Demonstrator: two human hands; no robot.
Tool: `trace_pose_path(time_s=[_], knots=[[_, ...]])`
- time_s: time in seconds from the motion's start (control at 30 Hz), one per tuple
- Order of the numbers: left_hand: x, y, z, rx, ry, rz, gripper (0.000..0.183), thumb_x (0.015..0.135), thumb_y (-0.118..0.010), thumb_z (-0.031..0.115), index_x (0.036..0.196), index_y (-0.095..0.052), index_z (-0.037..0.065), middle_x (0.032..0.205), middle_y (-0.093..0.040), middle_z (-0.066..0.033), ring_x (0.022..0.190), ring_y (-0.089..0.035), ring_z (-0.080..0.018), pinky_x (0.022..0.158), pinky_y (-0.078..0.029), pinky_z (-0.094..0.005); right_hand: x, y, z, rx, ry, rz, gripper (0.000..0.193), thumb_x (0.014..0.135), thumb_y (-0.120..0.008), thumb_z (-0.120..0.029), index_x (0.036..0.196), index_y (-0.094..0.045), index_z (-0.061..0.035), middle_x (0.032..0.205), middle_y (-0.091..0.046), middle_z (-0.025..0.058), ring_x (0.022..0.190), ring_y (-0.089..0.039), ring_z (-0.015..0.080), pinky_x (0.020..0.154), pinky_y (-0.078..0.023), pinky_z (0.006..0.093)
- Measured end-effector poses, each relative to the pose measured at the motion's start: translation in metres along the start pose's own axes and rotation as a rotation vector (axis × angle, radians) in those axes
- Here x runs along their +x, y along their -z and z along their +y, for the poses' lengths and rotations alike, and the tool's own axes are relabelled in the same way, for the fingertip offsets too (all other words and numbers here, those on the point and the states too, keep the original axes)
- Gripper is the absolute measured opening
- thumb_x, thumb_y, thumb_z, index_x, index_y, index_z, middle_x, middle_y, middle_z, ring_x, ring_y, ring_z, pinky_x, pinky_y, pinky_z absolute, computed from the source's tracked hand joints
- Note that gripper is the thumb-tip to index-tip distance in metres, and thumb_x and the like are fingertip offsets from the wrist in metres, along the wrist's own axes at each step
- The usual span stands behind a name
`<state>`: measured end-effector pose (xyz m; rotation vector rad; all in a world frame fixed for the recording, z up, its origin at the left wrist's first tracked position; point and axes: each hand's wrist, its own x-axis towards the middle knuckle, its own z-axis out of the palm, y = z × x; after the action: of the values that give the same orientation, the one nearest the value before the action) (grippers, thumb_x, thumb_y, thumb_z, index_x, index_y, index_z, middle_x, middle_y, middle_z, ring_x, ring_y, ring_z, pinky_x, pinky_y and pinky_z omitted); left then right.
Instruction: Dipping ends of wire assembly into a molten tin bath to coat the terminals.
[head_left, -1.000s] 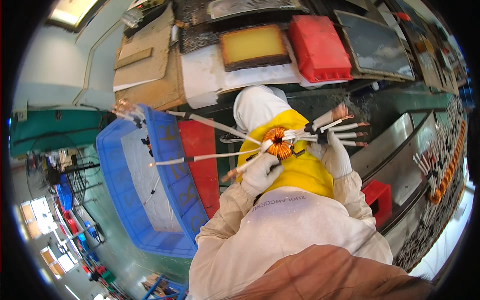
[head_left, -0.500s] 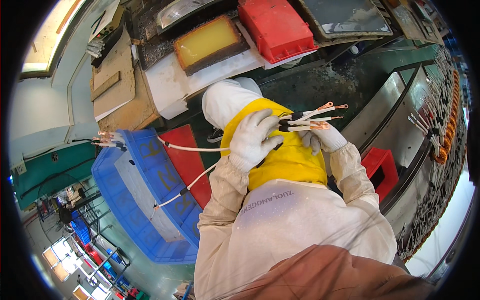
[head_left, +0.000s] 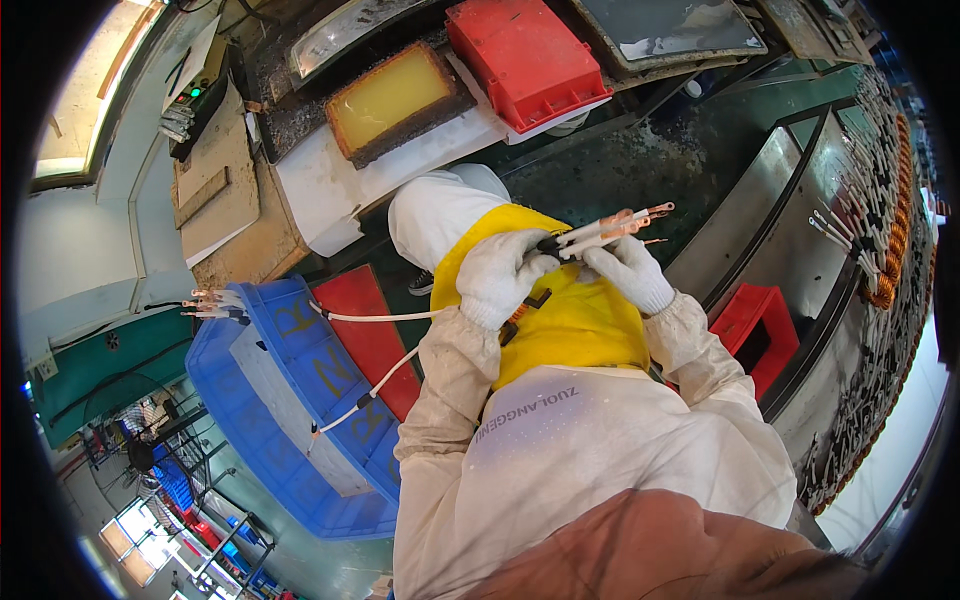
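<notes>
My gloved left hand (head_left: 502, 277) is closed around a bundle of white cables (head_left: 583, 238) above the yellow cloth (head_left: 590, 330) across my lap. Black sleeves show where the cables leave my fingers, and copper lugs (head_left: 628, 222) tip their far ends to the right. My gloved right hand (head_left: 632, 272) is bent up against the underside of the bundle near the lugs, fingers curled onto it. To the left of my left hand, white leads (head_left: 375, 317) trail toward the blue crate (head_left: 290, 385). The fingertips of both hands are partly hidden by the cables.
Ahead stands a bench with a tray of yellow material (head_left: 390, 105) and a red bin (head_left: 525, 60). More lugged cables (head_left: 215, 303) rest on the crate's far left edge. Right of me are a red box (head_left: 755, 340), a metal trough (head_left: 745, 215) and a mass of cables (head_left: 850, 220).
My right hand has come up from below to the bundle near the lugs. The loosely spread cable ends are now gathered closer together and tilt upward to the right.
</notes>
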<state>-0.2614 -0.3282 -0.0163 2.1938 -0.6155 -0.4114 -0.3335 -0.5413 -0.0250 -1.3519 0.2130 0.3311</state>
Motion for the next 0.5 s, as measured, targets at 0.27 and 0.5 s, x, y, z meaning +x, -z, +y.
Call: trace_pose_path(time_s=[0.27, 0.5], knots=[[0.026, -0.008, 0.009, 0.315, 0.011, -0.102, 0.035, 0.08, -0.072, 0.038, 0.098, -0.071, 0.008, 0.089, -0.07, -0.0127, 0.087, -0.066, -0.0296, 0.074, -0.05, -0.0405, -0.02, -0.008, -0.001, -0.636, 0.337, 0.013, 0.025, 0.09, -0.066, -0.016, 0.111, -0.062, -0.0026, 0.099, -0.065, 0.011, 0.087, -0.065, 0.022, 0.08, -0.052, 0.032], [0.023, -0.001, -0.006, -0.1, -0.044, -0.103, 0.029, 0.086, -0.065, 0.032, 0.093, -0.072, 0.004, 0.085, -0.069, -0.0131, 0.08, -0.065, -0.0299, 0.07, -0.049, -0.0389, -0.008, 0.001, 0.019, 0.146, -0.138, 0.114, 0.033, 0.097, -0.059, -0.018, 0.123, -0.052, 0.0, 0.103, -0.063, 0.0073, 0.085, -0.064, 0.0135, 0.076, -0.053, 0.0275]])
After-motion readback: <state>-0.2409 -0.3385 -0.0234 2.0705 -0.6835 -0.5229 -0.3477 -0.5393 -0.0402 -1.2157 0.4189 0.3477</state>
